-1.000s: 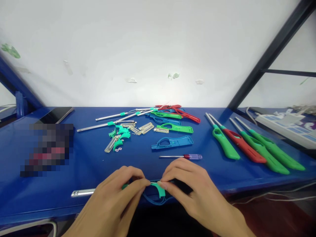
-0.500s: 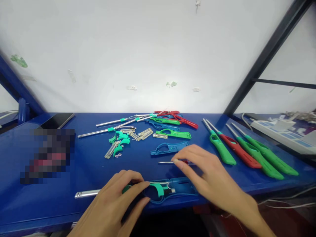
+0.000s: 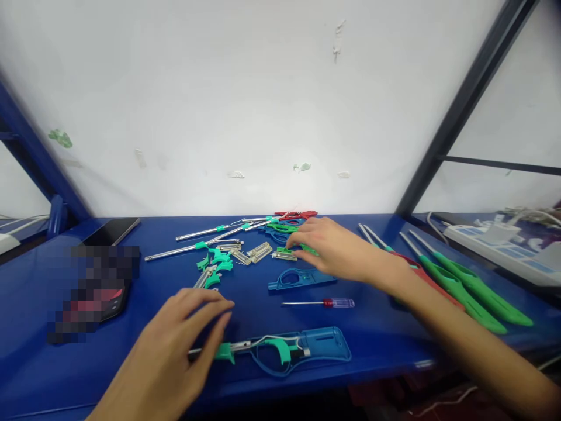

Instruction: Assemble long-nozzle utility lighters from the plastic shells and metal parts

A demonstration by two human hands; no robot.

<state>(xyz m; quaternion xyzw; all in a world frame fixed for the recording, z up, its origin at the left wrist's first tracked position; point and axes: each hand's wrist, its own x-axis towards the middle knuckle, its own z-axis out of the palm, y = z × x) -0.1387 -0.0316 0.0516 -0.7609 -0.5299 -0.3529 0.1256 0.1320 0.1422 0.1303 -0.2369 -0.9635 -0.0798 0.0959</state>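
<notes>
My left hand [image 3: 169, 345] is at the front, its curled fingers slightly apart over the metal tube of an opened lighter; the tube's far end is hidden. The lighter's blue half shell [image 3: 326, 344] lies flat, with a green trigger [image 3: 283, 349], a white wire and a green collar [image 3: 225, 352] in it. Reaching to the back, my right hand [image 3: 328, 248] is open, fingertips beside a clear fuel tank [image 3: 284, 255] and over a green half shell it mostly covers. A screwdriver [image 3: 339, 303] with a red and clear handle lies between the hands, near another blue half shell [image 3: 302, 278].
Metal lighter tubes [image 3: 170, 253], loose green triggers [image 3: 214, 266] and more clear tanks [image 3: 259, 252] lie behind. Assembled lighters [image 3: 477, 286] rest at the right, partly under my forearm. A phone [image 3: 111, 231] lies left; a white power strip [image 3: 495, 245] sits far right.
My right hand has moved from the screwdriver to the fuel tank and shells at the back, leaving the screwdriver on the table. My left hand has slid left, off the blue shell.
</notes>
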